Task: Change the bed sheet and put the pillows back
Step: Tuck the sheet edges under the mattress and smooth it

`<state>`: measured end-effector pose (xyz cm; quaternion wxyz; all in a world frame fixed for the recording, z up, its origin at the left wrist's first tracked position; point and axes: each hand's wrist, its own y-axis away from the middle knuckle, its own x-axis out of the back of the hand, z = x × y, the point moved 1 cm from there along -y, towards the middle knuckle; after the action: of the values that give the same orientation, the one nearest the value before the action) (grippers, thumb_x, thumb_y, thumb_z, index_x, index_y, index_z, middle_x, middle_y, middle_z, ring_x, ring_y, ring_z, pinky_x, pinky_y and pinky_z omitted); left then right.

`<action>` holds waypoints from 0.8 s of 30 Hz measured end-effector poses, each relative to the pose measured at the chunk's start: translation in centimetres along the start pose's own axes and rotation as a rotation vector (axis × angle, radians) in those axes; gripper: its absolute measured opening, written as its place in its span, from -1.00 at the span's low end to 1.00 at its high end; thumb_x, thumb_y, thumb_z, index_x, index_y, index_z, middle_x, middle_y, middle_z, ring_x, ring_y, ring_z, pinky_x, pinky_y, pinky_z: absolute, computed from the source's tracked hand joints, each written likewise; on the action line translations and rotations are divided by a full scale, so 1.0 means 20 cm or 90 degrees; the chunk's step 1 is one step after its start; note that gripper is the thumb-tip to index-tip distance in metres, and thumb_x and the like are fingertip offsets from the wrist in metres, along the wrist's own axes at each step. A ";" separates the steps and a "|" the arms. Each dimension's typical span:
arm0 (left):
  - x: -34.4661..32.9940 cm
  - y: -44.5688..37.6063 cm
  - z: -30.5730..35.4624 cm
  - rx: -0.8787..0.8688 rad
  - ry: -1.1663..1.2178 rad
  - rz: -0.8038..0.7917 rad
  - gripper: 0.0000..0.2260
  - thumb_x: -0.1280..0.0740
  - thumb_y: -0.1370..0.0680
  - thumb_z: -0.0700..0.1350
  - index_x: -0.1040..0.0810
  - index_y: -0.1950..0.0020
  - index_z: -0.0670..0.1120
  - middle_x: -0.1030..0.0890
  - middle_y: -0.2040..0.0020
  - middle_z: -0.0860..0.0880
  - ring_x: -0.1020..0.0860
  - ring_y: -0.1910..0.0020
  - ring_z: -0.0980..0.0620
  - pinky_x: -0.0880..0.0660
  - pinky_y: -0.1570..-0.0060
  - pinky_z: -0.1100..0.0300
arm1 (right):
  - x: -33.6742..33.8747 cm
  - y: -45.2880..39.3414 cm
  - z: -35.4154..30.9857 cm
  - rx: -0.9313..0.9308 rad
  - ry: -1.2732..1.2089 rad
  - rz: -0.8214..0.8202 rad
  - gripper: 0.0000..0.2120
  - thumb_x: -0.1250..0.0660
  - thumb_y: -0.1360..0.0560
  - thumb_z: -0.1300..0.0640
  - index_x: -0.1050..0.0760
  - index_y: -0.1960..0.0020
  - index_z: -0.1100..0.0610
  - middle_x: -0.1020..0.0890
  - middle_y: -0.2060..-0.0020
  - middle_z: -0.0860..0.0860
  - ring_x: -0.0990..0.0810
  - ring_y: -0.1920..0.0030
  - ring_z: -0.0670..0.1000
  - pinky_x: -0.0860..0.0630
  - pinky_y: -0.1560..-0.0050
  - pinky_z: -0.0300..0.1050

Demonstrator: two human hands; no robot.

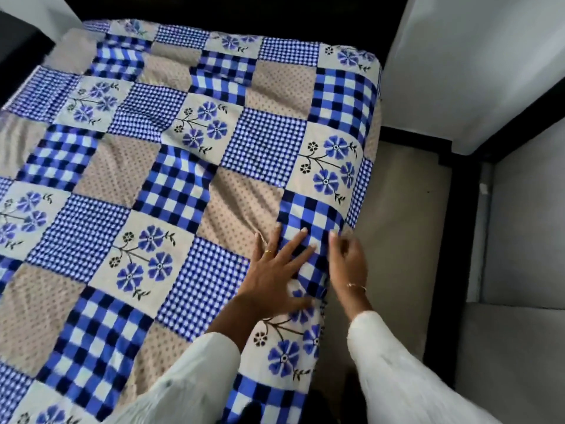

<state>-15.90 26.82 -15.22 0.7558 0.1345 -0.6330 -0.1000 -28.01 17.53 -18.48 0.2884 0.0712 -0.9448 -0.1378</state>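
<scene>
The left hand (275, 267) lies flat on the bed sheet (171, 166) with its fingers spread and straight, pressing the cloth near the bed's right edge; a ring (268, 252) sits on one finger. The right hand (347, 258) is at the very edge of the bed, just beside the left, its fingers curled toward the cloth where the sheet turns down over the side; motion blur hides whether they actually pinch the fabric. A thin bangle (356, 286) circles the right wrist, and both arms wear white sleeves (189, 377).

The sheet, a patchwork of blue checks, blue flowers and dotted beige squares, covers the whole visible top of the bed (374, 139) and hangs a little way over the right side. Soft creases fan out across the beige square just ahead of the left hand's fingertips.

Right of the bed runs a narrow strip of bare beige floor (406, 228), bounded on its far side by a dark frame (455, 191) and pale grey panels (519, 234). A grey wall (477, 56) rises beyond the bed's far right corner. The far end of the bed meets a dark, unlit area (275, 13), and a dark object (15, 41) stands at the upper left corner.
</scene>
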 end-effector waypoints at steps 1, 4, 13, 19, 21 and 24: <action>0.03 -0.05 0.02 0.003 0.006 0.009 -0.25 0.05 -0.36 0.43 0.27 -0.44 0.20 0.30 -0.48 0.17 0.43 -0.44 -0.13 0.41 -0.35 -0.22 | -0.02 -0.05 -0.06 0.060 0.027 0.000 -0.65 -0.18 -0.56 -0.02 -0.47 0.05 0.29 -0.56 0.10 0.19 -0.52 0.06 0.15 -0.42 0.05 -0.03; 0.10 -0.18 0.04 0.007 0.048 0.050 -0.32 0.06 -0.42 0.34 0.15 -0.48 0.15 0.13 -0.51 0.17 0.26 -0.49 -0.12 0.27 -0.39 -0.29 | -0.03 -0.20 -0.12 0.163 0.086 0.052 -0.65 -0.09 -0.54 0.09 -0.49 0.19 0.33 -0.57 0.25 0.25 -0.57 0.23 0.21 -0.45 0.25 -0.06; 0.29 -0.71 -0.08 0.071 0.054 0.017 -0.23 0.04 -0.36 0.38 0.13 -0.51 0.12 0.10 -0.54 0.06 0.19 -0.50 -0.14 0.08 -0.40 -0.34 | 0.01 -0.64 -0.22 0.006 0.035 0.022 -0.71 -0.24 -0.54 0.04 -0.47 0.05 0.30 -0.55 0.07 0.23 -0.53 0.03 0.20 -0.39 0.06 -0.07; 0.48 -1.04 -0.05 0.125 0.117 0.105 -0.34 0.09 -0.46 0.28 -0.11 -0.51 0.03 -0.04 -0.52 0.11 0.12 -0.48 0.00 0.19 -0.38 -0.33 | 0.03 -1.04 -0.38 0.258 0.112 0.023 -0.72 -0.13 -0.52 0.13 -0.49 0.21 0.27 -0.58 0.30 0.19 -0.58 0.34 0.18 -0.51 0.36 -0.06; 0.53 -1.14 -0.06 0.129 0.127 0.101 -0.33 0.13 -0.46 0.27 -0.15 -0.51 0.00 -0.01 -0.52 0.11 0.14 -0.47 0.04 0.16 -0.41 -0.31 | 0.06 -1.13 -0.38 0.246 0.122 0.021 -0.79 -0.17 -0.49 0.19 -0.51 0.18 0.28 -0.60 0.29 0.21 -0.58 0.36 0.20 -0.52 0.38 -0.02; 0.59 -1.31 -0.08 0.124 0.116 0.047 -0.29 0.25 -0.41 0.26 -0.07 -0.52 0.05 0.19 -0.47 0.17 0.24 -0.49 0.00 0.13 -0.44 -0.24 | 0.05 -1.16 -0.37 0.226 0.093 0.011 -0.63 -0.09 -0.51 0.05 -0.52 0.19 0.30 -0.59 0.31 0.23 -0.58 0.35 0.21 -0.50 0.36 -0.01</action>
<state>-11.61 -1.56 -13.07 0.7968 0.1923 -0.5728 0.0020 -23.28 -6.43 -19.03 0.3406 0.1222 -0.9314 0.0388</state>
